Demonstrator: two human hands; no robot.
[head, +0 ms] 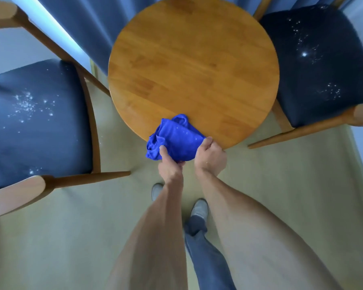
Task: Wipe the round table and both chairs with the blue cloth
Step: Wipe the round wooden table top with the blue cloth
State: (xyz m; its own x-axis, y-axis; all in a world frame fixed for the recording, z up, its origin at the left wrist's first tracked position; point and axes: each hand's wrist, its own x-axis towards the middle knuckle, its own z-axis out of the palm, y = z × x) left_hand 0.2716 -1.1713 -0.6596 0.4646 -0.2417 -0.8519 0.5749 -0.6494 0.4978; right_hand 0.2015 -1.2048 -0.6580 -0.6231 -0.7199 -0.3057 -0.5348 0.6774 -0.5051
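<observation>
At the near rim of the round table (193,65), both hands are clamped on the blue cloth (176,138): left hand (169,164) pinches the bunched lower-left end with thumb on top, right hand (210,158) grips the right edge, fingers curled under. Cloth is wadded, not flat; roughly half lies on the tabletop, the rest hangs off the rim toward the person. A few white specks are on the fabric. Its long axis runs left-low to right-high, about along the rim's tangent. From the grip, the whole tabletop lies straight ahead, away from the body, so a wipe stroke would be a push forward, then arcs. Tabletop looks free of crumbs from here; can't tell if it's fully wiped. Out from there: left chair (38,126) has a dark seat with a scatter of white crumbs, thickest near mid-seat; it sits well left of the grip, left hand nearer. Right chair (316,65) is up and right, beyond the table edge, crumbs also across its seat; right hand nearer, but it's the longer reach. My read: both seats not yet done. Risk: the wad is loose, so a one-hand sweep may drag crumbs onto the floor (82,237) rather than gather them; refold first.
</observation>
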